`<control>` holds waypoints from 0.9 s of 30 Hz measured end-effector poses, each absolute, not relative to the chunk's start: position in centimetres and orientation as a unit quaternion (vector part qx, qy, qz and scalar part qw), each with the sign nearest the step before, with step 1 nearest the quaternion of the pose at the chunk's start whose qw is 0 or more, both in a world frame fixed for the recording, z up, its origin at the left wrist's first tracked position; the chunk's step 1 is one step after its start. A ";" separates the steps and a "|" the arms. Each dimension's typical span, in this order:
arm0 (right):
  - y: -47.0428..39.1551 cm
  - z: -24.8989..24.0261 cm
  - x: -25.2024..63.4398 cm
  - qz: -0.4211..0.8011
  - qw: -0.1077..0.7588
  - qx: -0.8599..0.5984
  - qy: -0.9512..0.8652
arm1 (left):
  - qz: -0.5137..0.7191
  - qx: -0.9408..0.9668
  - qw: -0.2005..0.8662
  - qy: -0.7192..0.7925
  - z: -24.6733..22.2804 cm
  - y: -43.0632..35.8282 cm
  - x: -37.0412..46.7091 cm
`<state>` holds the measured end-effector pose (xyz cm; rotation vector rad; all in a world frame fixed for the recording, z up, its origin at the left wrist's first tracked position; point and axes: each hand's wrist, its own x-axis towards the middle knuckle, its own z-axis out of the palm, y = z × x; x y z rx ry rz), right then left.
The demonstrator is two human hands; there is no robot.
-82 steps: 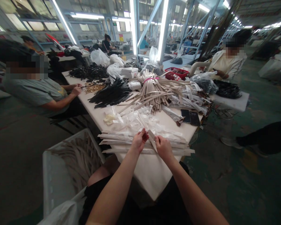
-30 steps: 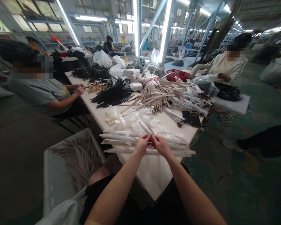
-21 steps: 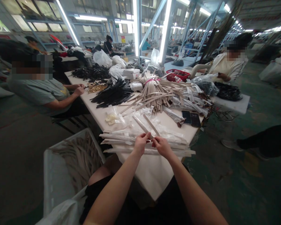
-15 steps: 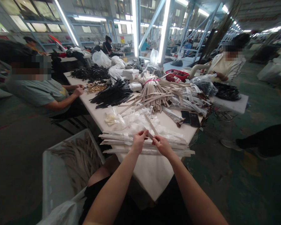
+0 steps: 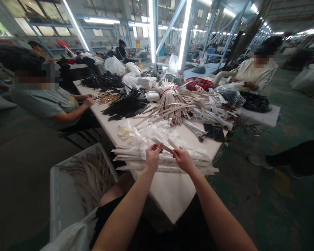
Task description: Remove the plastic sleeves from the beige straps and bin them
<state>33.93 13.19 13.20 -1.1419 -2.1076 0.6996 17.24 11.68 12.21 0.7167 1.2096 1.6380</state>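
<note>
A narrow beige strap (image 5: 167, 149) stretches between my two hands, over the near part of the table. My left hand (image 5: 153, 155) pinches it between thumb and fingers. On the other side, my right hand (image 5: 181, 157) is closed on the strap as well, and a strap end sticks up beyond the fingers. Below both hands lies a stack of long pale straps (image 5: 131, 157), partly wrapped in clear plastic. Crumpled clear plastic wrapping (image 5: 146, 135) spreads just past my hands.
A crate (image 5: 54, 195) of loose straps stands at my left. Beige straps (image 5: 170, 101), black strips (image 5: 128, 104), two dark phones (image 5: 208, 130) and a red basket (image 5: 199, 83) occupy the table (image 5: 170, 195). Co-workers sit left (image 5: 49, 104) and right (image 5: 256, 76).
My hands have moved slightly apart, exposing more of the strap between them. The strap end above my right hand now looks shorter and leans left. The whole view has shifted slightly.
</note>
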 end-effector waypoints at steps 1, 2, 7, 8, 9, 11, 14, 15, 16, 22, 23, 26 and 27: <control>13.4 13.4 33.7 0.262 0.321 -0.429 -0.803 | 0.665 0.300 0.472 0.495 12.3 11.6 17.5; 13.6 13.6 33.5 0.260 0.325 -0.422 -0.806 | 0.658 0.309 0.475 0.496 12.4 11.5 17.8; 14.0 15.2 34.2 0.256 0.318 -0.407 -0.817 | 0.669 0.307 0.462 0.495 13.2 11.3 18.1; 14.0 15.5 34.6 0.256 0.312 -0.410 -0.818 | 0.682 0.298 0.454 0.490 13.5 11.4 17.9; 14.1 15.8 35.0 0.256 0.306 -0.414 -0.818 | 0.693 0.289 0.449 0.484 13.7 11.4 17.7; 14.3 16.2 35.5 0.256 0.302 -0.414 -0.820 | 0.701 0.279 0.451 0.477 13.9 11.6 17.7; 14.7 16.5 35.4 0.257 0.309 -0.405 -0.821 | 0.690 0.278 0.469 0.475 13.6 11.7 18.6; 14.8 16.6 35.3 0.260 0.312 -0.402 -0.821 | 0.686 0.276 0.473 0.478 13.5 11.8 18.8; 14.9 16.6 35.3 0.264 0.314 -0.399 -0.820 | 0.682 0.275 0.477 0.481 13.4 11.8 19.0; 15.1 16.5 36.4 0.284 0.313 -0.393 -0.817 | 0.638 0.272 0.573 0.436 14.4 11.7 17.8; 15.0 16.6 36.4 0.283 0.311 -0.394 -0.817 | 0.638 0.272 0.578 0.429 14.5 11.7 17.8; 14.6 17.0 35.8 0.272 0.308 -0.398 -0.820 | 0.652 0.290 0.547 0.438 14.6 11.3 18.5; 14.5 17.3 35.5 0.270 0.310 -0.398 -0.820 | 0.655 0.298 0.536 0.441 14.4 11.1 19.0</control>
